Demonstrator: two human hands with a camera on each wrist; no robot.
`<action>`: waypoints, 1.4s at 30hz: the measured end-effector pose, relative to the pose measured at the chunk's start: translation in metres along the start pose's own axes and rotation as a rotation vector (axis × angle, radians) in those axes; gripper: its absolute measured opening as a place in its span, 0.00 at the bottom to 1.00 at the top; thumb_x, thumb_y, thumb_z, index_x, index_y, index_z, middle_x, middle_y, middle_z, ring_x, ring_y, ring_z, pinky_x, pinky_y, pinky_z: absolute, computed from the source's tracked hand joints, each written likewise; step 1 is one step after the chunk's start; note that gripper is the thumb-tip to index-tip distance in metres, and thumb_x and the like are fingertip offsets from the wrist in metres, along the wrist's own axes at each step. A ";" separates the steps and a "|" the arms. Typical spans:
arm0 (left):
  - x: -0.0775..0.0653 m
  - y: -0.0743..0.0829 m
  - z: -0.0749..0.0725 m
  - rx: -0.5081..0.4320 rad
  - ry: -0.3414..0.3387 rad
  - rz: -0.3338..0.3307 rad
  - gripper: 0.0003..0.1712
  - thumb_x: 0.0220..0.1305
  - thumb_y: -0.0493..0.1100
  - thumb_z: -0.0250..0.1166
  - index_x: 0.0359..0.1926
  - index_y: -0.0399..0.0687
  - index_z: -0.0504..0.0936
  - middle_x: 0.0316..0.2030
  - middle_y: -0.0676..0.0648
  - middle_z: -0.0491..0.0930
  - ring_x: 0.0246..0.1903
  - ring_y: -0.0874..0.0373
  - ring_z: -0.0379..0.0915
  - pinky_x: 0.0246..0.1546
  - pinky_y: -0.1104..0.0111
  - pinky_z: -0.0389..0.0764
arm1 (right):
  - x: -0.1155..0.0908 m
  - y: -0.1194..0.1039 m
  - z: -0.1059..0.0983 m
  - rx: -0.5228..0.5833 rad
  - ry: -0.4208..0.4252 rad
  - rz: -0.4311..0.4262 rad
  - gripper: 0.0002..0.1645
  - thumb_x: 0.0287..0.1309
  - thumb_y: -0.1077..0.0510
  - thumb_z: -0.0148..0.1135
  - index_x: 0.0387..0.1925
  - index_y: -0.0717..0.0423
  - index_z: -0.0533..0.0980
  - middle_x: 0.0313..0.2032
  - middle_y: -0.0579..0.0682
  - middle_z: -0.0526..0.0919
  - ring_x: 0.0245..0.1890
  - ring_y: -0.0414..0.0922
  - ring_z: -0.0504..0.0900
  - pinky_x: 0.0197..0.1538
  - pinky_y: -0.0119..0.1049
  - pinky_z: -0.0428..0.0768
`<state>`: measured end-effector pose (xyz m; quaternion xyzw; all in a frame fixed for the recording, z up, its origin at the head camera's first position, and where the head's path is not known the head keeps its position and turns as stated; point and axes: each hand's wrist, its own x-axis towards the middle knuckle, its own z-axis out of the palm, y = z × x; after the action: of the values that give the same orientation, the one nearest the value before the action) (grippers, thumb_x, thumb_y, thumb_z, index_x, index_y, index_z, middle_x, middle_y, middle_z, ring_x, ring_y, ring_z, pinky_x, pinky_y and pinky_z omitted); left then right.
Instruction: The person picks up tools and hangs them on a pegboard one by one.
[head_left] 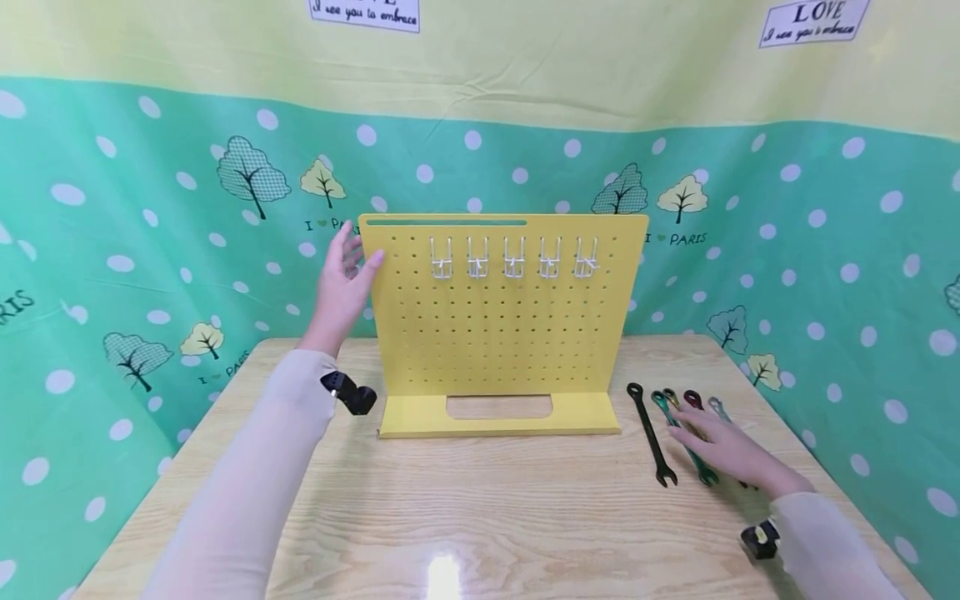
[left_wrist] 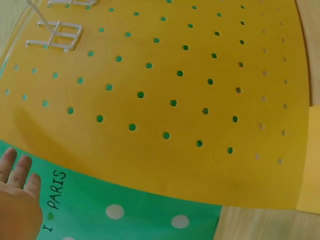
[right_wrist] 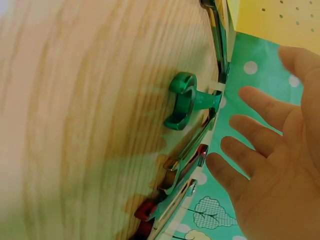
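Note:
A yellow pegboard (head_left: 495, 333) stands upright on the table, with several white wire hooks (head_left: 513, 258) in a row near its top. My left hand (head_left: 345, 283) is at the board's upper left edge, fingers extended; whether the thumb touches the edge I cannot tell. On the right, my right hand (head_left: 723, 446) hovers over a row of wrenches, its fingers spread and nothing gripped. Nearest the board lies a black wrench (head_left: 651, 435), then a green wrench (right_wrist: 182, 102). A gold wrench, a dark red wrench (right_wrist: 147, 210) and a silvery wrench (head_left: 717, 407) are partly hidden by the hand.
The wooden table (head_left: 480, 500) carries the board at its back middle and the wrenches at right. Behind and around it hangs a green and yellow curtain (head_left: 517, 150) with dots and trees. A yellow base (head_left: 420, 417) with a cut-out slot extends forward from the board.

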<state>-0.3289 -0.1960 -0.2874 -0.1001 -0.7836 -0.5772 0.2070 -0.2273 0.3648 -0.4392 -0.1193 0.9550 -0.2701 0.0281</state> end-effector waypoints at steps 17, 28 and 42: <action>0.026 0.022 0.007 -0.065 0.156 -0.026 0.29 0.70 0.55 0.63 0.70 0.64 0.70 0.58 0.47 0.70 0.54 0.54 0.69 0.54 0.61 0.76 | 0.003 -0.001 0.006 -0.037 0.065 -0.055 0.27 0.70 0.51 0.61 0.60 0.67 0.75 0.55 0.65 0.78 0.54 0.61 0.77 0.55 0.61 0.75; 0.032 0.024 0.008 -0.083 0.183 -0.052 0.25 0.69 0.54 0.64 0.67 0.64 0.76 0.60 0.48 0.72 0.50 0.58 0.70 0.52 0.64 0.77 | 0.016 0.000 0.015 -0.054 0.060 -0.014 0.25 0.65 0.51 0.67 0.56 0.64 0.78 0.36 0.46 0.84 0.36 0.43 0.81 0.38 0.41 0.81; 0.035 0.017 0.010 -0.161 0.197 -0.067 0.24 0.68 0.52 0.66 0.64 0.63 0.79 0.52 0.50 0.74 0.49 0.58 0.72 0.54 0.64 0.77 | 0.032 -0.012 0.023 0.005 0.009 0.217 0.24 0.64 0.44 0.67 0.43 0.63 0.80 0.29 0.48 0.81 0.26 0.44 0.78 0.29 0.39 0.78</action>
<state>-0.3555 -0.1844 -0.2599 -0.0330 -0.7135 -0.6518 0.2549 -0.2532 0.3354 -0.4525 -0.0137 0.9617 -0.2685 0.0530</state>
